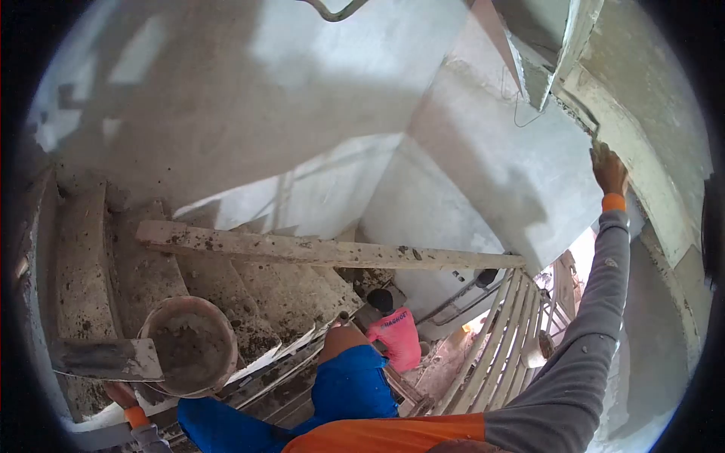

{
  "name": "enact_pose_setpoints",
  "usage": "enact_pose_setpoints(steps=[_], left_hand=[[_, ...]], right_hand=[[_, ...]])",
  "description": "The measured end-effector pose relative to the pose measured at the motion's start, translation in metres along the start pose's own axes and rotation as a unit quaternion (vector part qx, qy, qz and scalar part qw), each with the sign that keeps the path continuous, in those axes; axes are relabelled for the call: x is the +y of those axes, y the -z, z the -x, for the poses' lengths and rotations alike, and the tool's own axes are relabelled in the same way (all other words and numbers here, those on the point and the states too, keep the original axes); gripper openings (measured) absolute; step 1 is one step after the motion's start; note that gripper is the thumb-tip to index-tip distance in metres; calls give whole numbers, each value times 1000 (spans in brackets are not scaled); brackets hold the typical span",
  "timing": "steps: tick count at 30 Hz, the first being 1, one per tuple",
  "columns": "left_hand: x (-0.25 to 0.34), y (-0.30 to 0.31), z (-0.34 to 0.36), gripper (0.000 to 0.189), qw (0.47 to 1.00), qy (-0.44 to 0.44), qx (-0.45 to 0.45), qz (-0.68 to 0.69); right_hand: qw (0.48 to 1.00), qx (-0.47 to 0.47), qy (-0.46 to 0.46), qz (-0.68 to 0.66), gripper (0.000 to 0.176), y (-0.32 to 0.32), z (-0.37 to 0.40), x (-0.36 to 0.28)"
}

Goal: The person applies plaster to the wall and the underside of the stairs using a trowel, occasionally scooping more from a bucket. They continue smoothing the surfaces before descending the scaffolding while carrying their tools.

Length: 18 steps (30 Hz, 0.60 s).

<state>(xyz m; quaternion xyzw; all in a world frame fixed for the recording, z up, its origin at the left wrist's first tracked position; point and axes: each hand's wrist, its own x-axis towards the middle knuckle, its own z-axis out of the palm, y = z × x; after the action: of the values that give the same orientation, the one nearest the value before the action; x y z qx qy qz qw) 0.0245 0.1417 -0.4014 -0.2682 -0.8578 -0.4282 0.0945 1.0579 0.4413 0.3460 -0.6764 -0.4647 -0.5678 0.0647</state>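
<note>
My right hand [609, 170] is stretched up to the upper right, its fingers wrapped round the handle of a trowel [593, 121]. The thin trowel, seen nearly edge-on, is against the pale concrete edge [630, 143] of the wall. At the lower left, my left hand [119, 393] is closed beneath a flat grey mortar board [106, 359]; the board hides part of the fingers. Right beside the board stands a round bucket [226, 355] with grey mortar in it.
Mortar-spattered stairs [83, 264] descend on the left. A long wooden beam [340, 251] crosses to a slatted wooden platform [483, 343]. Below, a person in a pink shirt [396, 340] crouches. A loose wire [521, 121] hangs by the concrete corner above.
</note>
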Motion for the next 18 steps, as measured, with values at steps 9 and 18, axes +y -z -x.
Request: enact_pose_setpoints(steps=[9, 18], left_hand=[[-45, -21, -21, 38, 974, -42, 28, 222], [8, -6, -5, 41, 937, 19, 7, 348]], right_hand=[[998, 52, -15, -33, 36, 52, -48, -85], [986, 141, 28, -85, 41, 109, -21, -81]])
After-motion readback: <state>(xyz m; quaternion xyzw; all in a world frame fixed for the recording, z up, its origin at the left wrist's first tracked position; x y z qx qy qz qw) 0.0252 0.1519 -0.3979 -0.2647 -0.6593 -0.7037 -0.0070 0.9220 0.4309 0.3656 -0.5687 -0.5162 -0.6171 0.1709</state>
